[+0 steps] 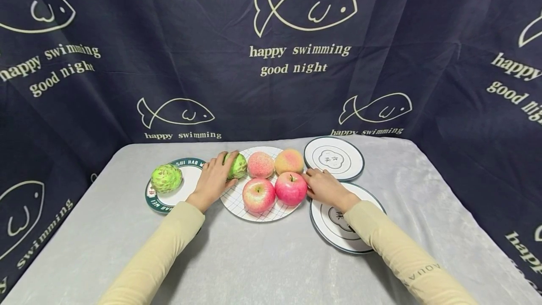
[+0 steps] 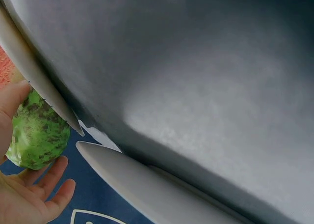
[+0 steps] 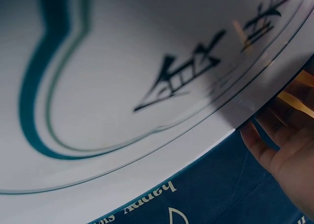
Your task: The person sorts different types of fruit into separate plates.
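Observation:
My left hand reaches over the left rim of the white grid-patterned plate and holds a green custard apple, thumb on its near side. In the left wrist view, fingers and thumb curve round the same custard apple. My right hand is at the right side of a red apple, its fingertips beside the skin. The right wrist view shows this hand with its fingertips partly hidden behind a plate edge. Another red apple and two peaches share the grid plate.
A second custard apple lies on a green-rimmed plate at the left. Two white plates with dark rims, a far one and a nearer one, stand at the right, the nearer under my right forearm. A dark fish-print curtain hangs behind the table.

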A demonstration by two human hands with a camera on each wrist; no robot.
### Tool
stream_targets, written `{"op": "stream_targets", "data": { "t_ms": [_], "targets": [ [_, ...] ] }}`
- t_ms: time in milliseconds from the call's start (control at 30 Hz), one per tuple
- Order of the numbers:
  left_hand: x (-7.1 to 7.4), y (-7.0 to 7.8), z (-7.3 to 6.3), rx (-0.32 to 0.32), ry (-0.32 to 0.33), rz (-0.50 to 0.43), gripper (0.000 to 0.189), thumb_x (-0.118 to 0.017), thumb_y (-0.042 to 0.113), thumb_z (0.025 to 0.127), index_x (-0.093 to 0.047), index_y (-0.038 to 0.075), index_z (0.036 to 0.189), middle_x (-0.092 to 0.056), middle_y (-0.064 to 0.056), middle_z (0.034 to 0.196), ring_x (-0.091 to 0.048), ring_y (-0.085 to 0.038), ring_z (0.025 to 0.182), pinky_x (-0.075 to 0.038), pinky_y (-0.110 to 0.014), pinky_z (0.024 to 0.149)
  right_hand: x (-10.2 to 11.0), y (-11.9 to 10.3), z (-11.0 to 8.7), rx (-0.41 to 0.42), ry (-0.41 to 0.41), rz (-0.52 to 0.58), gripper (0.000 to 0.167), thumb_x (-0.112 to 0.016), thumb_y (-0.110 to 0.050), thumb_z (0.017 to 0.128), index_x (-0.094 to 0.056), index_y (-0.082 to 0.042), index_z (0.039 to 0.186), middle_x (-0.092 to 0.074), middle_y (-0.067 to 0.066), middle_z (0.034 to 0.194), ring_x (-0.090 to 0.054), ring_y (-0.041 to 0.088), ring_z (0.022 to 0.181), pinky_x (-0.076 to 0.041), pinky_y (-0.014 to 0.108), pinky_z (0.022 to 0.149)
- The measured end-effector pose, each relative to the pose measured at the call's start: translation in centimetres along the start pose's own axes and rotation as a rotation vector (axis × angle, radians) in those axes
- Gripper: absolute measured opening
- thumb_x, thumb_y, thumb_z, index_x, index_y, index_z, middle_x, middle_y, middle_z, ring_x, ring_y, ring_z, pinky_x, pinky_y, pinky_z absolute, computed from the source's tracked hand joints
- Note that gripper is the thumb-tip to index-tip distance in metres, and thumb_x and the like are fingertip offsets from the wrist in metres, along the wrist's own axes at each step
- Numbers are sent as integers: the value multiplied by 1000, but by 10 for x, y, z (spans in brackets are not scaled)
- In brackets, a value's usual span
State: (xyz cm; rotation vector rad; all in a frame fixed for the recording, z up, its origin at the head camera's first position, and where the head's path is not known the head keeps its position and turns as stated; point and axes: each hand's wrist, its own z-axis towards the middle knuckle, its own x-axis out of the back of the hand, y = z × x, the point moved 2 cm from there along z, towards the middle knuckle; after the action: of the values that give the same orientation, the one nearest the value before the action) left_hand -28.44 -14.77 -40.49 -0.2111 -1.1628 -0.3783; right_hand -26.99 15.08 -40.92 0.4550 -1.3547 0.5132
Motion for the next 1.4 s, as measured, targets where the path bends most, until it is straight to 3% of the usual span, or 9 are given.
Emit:
{"op": "stream_targets", "data": {
  "t_ms": [1133,1400],
  "targets": [
    [2,1,0,9,6,2,79,-76,32,72,-34,17,137,-49,-19,120,-57,-37,96,-45,-47,77,-2,2,-1,-19,-23,14,34,-63,-20,82,-60,-8,113,-58,11,100,-56,29,97,-43,56,86],
    [9,-3,-4,21,26,-1,80,-76,33,71,-34,17,136,-48,-18,121,-55,-38,98,-44,-47,75,-2,3,-1,-11,-17,18,34,-64,-19,81,-60,-7,113,-57,10,99,-56,29,96,-43,57,86]
  ]
}}
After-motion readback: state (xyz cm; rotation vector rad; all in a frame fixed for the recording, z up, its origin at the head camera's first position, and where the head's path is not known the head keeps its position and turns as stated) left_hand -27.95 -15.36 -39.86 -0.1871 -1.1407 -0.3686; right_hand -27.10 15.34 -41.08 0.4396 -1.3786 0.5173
